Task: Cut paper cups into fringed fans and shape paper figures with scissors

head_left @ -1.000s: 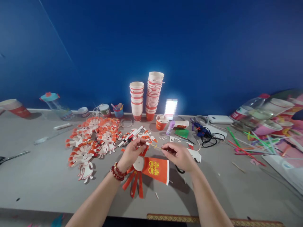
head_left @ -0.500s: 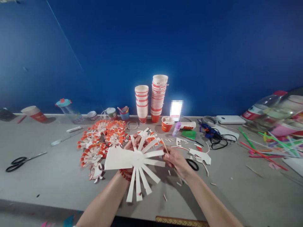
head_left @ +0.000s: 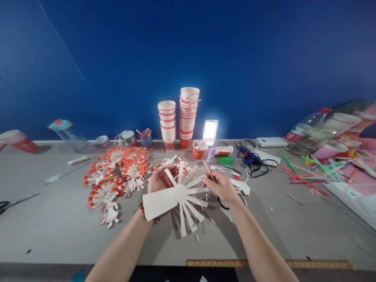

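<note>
A white paper cup cut into long strips [head_left: 164,201] is spread flat like a fan, with one wide panel towards the left. My left hand [head_left: 158,179] is behind it and supports it; some of those fingers are hidden by the paper. Between the thumb and fingers of my right hand [head_left: 223,190] is a thin wooden stick [head_left: 208,168], pointing up and left. The right fingertips are by the end of a strip on the right side; whether they touch it I cannot tell.
Finished orange-and-white paper animals [head_left: 110,188] lie to the left. Two stacks of cups [head_left: 189,117] stand by the wall. A purple glue stick [head_left: 210,155], a blue glue gun [head_left: 249,156] and coloured straws [head_left: 293,172] are on the right, scissors [head_left: 17,204] far left.
The view has shifted to the right. The cut cup has tilted, its wide panel now sloping down to the left. My right hand still holds the stick beside the strips.
</note>
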A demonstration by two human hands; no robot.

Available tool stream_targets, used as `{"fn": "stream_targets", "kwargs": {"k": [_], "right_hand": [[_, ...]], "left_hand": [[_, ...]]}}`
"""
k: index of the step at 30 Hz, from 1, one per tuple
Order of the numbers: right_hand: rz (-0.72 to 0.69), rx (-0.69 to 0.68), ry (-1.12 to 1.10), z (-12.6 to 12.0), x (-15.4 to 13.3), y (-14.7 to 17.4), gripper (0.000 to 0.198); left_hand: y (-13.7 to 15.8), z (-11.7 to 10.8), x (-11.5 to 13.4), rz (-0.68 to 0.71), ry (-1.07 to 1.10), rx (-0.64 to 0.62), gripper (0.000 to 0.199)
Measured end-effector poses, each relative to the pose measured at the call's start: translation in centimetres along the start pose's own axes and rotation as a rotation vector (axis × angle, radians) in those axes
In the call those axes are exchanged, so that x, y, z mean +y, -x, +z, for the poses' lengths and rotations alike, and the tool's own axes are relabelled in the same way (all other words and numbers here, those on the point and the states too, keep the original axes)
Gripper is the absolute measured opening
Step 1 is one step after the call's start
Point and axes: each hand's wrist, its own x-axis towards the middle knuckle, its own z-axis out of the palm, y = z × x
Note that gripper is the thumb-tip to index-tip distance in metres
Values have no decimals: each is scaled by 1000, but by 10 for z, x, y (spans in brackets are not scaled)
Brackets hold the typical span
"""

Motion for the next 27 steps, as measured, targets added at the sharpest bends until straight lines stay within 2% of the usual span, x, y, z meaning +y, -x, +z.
{"fn": "stream_targets", "kwargs": {"k": [3, 4, 7, 10, 14, 18, 22, 27], "right_hand": [[-20, -22, 92, -13, 1, -4, 20], [-34, -27, 130, -15, 1, -4, 21], [-97, -19, 247, -16, 1, -4, 20], [-174, 9, 359, -11, -1, -3, 18], [-232, 121, 392, -9, -6, -2, 18], [-222, 242, 353, -12, -8, -3, 28], [-123, 198, 212, -12, -1, -7, 36], [-32, 131, 51, -12, 8, -10, 45]], "left_hand": [[2, -5, 11, -164, 4, -120, 59], [3, -8, 14, -206, -37, -158, 60], [5, -17, 20, -273, -287, -252, 41], [6, -22, 18, -306, -503, -269, 34], [2, -24, 7, -258, -523, -167, 31], [-3, -24, -3, -139, -497, -110, 31], [-3, -23, -5, -90, -524, -115, 35], [2, -22, -6, -85, -685, -213, 35]]}}
